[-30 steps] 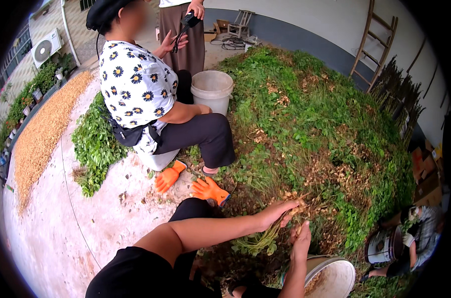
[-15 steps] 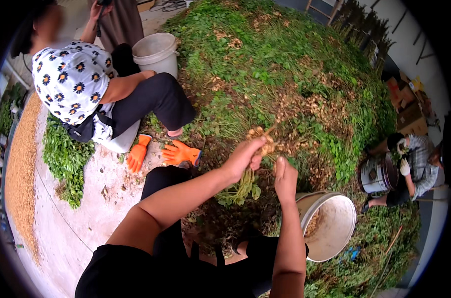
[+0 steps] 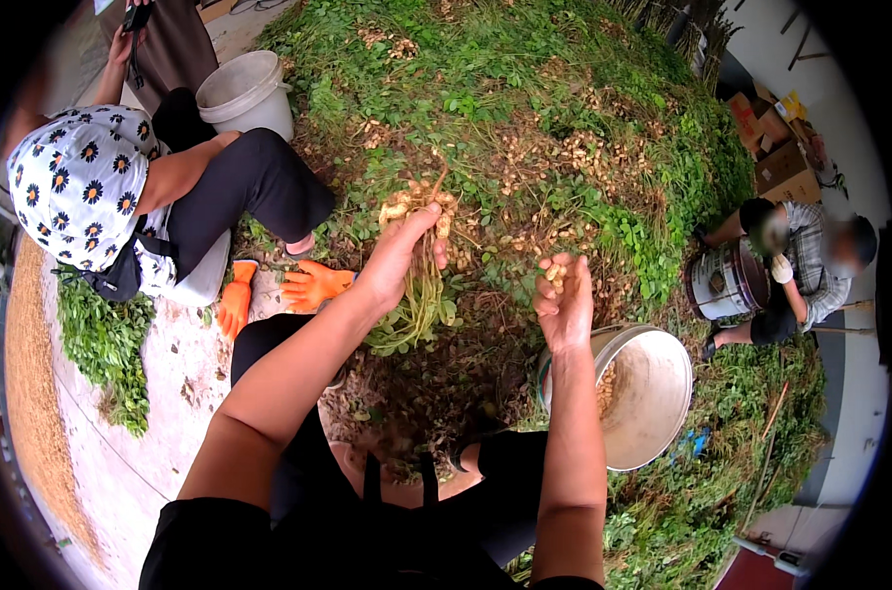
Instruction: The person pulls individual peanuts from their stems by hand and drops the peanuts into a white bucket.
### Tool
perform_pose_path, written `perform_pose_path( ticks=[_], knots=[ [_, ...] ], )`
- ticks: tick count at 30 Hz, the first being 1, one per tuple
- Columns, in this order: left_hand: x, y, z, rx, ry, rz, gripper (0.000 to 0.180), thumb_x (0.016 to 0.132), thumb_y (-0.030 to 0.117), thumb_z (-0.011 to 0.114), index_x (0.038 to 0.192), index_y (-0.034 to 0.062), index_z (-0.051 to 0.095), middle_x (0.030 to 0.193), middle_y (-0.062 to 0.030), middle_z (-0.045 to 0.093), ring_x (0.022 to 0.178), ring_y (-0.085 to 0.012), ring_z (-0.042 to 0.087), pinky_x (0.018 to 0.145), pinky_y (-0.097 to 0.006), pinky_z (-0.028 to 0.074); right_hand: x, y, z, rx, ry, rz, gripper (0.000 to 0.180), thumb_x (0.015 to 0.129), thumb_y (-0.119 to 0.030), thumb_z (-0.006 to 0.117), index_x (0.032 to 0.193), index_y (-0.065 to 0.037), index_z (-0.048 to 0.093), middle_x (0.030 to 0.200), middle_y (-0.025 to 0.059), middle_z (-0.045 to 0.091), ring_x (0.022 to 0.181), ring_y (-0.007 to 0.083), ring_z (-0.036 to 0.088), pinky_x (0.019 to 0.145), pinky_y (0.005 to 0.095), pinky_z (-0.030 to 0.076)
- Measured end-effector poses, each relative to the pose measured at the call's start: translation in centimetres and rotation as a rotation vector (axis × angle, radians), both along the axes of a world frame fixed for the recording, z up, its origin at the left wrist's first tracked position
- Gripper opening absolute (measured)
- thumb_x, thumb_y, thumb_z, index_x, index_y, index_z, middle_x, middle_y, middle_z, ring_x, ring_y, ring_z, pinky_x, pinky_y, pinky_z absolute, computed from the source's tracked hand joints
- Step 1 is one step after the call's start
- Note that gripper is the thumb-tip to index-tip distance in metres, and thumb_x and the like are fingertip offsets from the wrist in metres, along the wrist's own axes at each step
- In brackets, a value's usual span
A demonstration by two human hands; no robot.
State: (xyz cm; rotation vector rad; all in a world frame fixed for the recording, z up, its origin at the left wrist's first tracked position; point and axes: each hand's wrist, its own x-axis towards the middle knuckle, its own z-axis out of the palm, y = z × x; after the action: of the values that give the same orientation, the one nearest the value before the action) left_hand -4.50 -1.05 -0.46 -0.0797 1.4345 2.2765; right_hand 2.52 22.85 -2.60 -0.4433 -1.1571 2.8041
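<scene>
A pulled peanut plant hangs from my left hand, leaves downward, with a cluster of pale pods and a root sticking up above my fingers. My right hand is turned palm up to the right of it, fingers curled around a few loose peanuts. Just beyond my right wrist, a white bucket leans on its side toward me, with some peanuts lying inside it.
A broad heap of peanut plants spreads ahead. At left sits a person in a flowered shirt by a white bucket; orange gloves lie nearby. Another person works at right beside a metal bucket.
My hands have moved apart. The left went leftward with the peanut plant; the right turned palm up and now shows loose peanuts. The whole view has shifted slightly.
</scene>
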Motion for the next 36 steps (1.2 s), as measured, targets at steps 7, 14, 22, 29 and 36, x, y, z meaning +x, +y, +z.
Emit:
perform_pose_path(
  ticks=[7, 14, 22, 29, 36],
  knots=[
    [2.1, 2.9, 0.1, -0.142, -0.011, -0.061, 0.031, 0.091, 0.04, 0.064, 0.101, 0.011, 0.058, 0.084, 0.0002, 0.063, 0.075, -0.0094, 0.063, 0.063, -0.024, 0.043, -0.1, -4.6, -0.7, 0.826, 0.15, 0.136, 0.023, 0.1, -0.027, 0.053, 0.098, -0.005, 0.058, 0.07, -0.0039, 0.05, 0.057, 0.0029, 0.038, 0.051, 0.0201, 0.031],
    [2.2, 3.6, -1.9, -0.213, 0.37, -0.072, 0.021, 0.098, 0.024, 0.057, 0.098, 0.0029, 0.062, 0.083, 0.0025, 0.061, 0.078, -0.0069, 0.056, 0.07, -0.026, 0.045, 0.1, -5.6, 0.2, 1.298, 0.271, 0.097, 0.022, 0.095, -0.021, 0.059, 0.098, 0.001, 0.056, 0.09, 0.0143, 0.064, 0.076, 0.0257, 0.064, 0.072, 0.0344, 0.049],
    [2.7, 2.6, -0.1, -0.394, 0.448, 0.008, 0.027, 0.1, 0.027, 0.052, 0.092, 0.0022, 0.058, 0.071, 0.0008, 0.057, 0.066, -0.0096, 0.056, 0.062, -0.027, 0.045, -0.3, -2.1, -2.0, 1.489, -0.092, -0.03, 0.03, 0.099, -0.028, 0.051, 0.093, 0.001, 0.057, 0.077, 0.0148, 0.063, 0.067, 0.0285, 0.062, 0.06, 0.0406, 0.046],
    [1.9, 0.6, 0.0, -0.141, 0.441, -0.261, 0.021, 0.097, 0.024, 0.057, 0.103, 0.0036, 0.056, 0.087, -0.0033, 0.063, 0.079, -0.0114, 0.059, 0.075, -0.03, 0.047, -1.1, 0.7, 0.2, 0.12, -0.031, -0.032, 0.029, 0.1, -0.039, 0.047, 0.091, -0.013, 0.05, 0.081, 0.0017, 0.053, 0.061, 0.0066, 0.048, 0.041, 0.0168, 0.03],
    [3.5, 1.7, -0.2, -0.21, 0.425, -0.369, 0.021, 0.095, 0.02, 0.058, 0.107, 0.0026, 0.06, 0.093, -0.0011, 0.065, 0.086, -0.009, 0.06, 0.079, -0.027, 0.049, -0.7, -1.7, 0.1, 0.495, 0.098, 0.148, 0.022, 0.097, -0.031, 0.058, 0.098, -0.01, 0.063, 0.077, -0.0038, 0.055, 0.061, 0.0031, 0.048, 0.05, 0.0168, 0.037]
  ],
)
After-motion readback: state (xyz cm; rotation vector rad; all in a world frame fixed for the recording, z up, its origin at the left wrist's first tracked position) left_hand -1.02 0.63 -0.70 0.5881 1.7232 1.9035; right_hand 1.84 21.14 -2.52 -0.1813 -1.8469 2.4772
